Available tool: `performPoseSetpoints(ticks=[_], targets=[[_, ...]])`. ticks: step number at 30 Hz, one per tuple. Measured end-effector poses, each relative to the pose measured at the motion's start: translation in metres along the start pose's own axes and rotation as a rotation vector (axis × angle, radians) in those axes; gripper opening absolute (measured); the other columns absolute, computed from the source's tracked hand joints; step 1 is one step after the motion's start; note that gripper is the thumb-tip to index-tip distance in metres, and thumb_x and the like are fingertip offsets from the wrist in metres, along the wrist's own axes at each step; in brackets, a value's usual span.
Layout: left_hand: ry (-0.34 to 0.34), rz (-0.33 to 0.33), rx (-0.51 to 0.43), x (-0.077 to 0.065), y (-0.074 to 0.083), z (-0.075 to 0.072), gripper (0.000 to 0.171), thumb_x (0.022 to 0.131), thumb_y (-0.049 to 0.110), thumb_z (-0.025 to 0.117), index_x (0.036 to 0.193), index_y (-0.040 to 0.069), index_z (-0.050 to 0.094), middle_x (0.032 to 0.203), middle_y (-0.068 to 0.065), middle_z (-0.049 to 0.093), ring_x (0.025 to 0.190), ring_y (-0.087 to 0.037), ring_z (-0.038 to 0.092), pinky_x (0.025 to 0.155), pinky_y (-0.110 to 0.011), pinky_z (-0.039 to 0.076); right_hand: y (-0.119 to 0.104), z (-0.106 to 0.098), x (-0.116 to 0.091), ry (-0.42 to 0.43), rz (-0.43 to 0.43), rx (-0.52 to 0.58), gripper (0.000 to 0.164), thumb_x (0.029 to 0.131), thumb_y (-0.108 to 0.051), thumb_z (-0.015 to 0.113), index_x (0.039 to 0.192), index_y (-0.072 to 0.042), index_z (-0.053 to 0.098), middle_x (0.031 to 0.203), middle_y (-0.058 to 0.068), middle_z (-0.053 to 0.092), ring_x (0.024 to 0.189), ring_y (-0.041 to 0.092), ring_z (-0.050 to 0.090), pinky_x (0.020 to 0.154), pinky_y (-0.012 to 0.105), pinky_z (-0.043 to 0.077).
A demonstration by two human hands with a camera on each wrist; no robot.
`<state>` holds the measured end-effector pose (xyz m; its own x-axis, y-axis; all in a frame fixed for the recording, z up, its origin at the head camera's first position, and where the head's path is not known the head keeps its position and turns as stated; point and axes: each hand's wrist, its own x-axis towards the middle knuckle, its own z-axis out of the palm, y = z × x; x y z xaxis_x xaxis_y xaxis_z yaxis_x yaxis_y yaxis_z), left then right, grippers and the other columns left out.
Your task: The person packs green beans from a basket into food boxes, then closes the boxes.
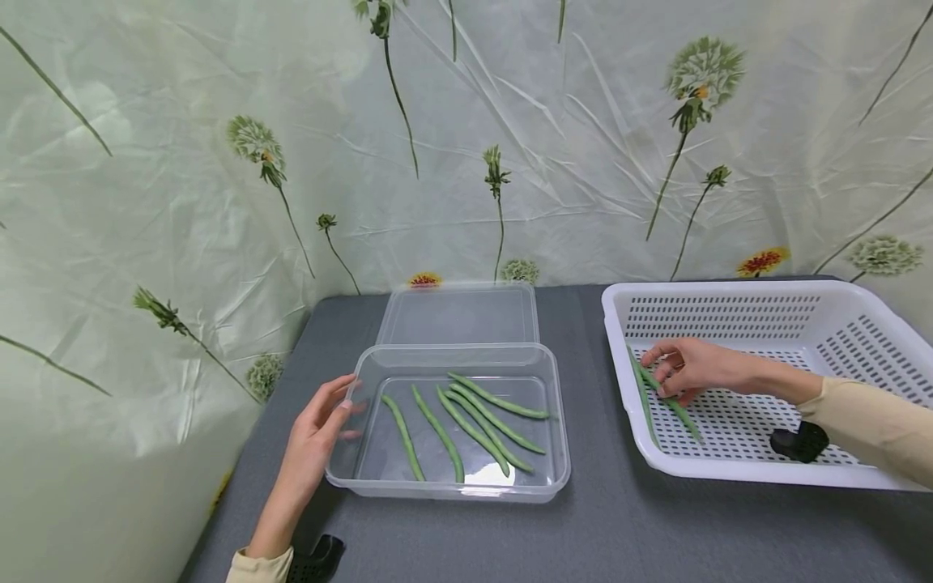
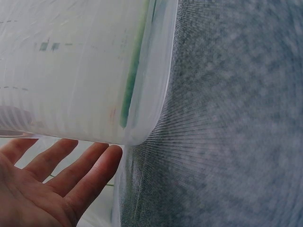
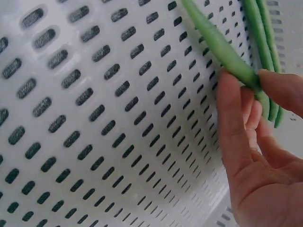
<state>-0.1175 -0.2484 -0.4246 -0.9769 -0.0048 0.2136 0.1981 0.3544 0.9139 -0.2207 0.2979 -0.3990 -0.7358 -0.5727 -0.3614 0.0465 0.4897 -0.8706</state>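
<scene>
Well, right hand [image 1: 696, 368] pinches green bean [image 1: 681, 415] near one end, left side in white basket [image 1: 729, 472]; off-centre hold might let it slip. Left hand [image 1: 309, 441], fingers spread, apparently holding nothing, could nudge clear box [image 1: 408, 488].

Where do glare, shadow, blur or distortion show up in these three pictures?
Head view: white glare near the front of the plastic box, soft shadow on the gray table below the white basket, the left hand blurred at its fingers; left wrist: a bean looks hazy through the box wall; right wrist: basket holes look larger toward upper left.
</scene>
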Motion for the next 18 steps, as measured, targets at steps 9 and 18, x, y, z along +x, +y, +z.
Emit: performPoseSetpoints(ticks=[9, 18], targets=[[0.002, -0.012, 0.007, 0.001, -0.001, 0.0, 0.037, 0.105, 0.013, 0.048, 0.142, 0.007, 0.048, 0.139, -0.018, 0.053, 0.112, -0.037, 0.06, 0.075, -0.038, 0.057, -0.003, -0.01, -0.012, 0.005, 0.032, -0.058, 0.052, 0.089, -0.003, 0.067, 0.132, 0.014, 0.043, 0.093, 0.013, 0.057, 0.081, 0.021, 0.061, 0.066, 0.041, 0.058], [0.001, -0.006, 0.001, 0.0, 0.0, 0.0, 0.037, 0.105, 0.013, 0.048, 0.142, 0.007, 0.048, 0.139, -0.019, 0.053, 0.112, -0.034, 0.061, 0.074, -0.039, 0.058, -0.015, -0.025, -0.029, 0.097, 0.007, -0.1, 0.055, 0.087, -0.003, 0.066, 0.134, 0.012, 0.042, 0.107, 0.02, 0.056, 0.088, 0.023, 0.062, 0.071, 0.042, 0.058]])
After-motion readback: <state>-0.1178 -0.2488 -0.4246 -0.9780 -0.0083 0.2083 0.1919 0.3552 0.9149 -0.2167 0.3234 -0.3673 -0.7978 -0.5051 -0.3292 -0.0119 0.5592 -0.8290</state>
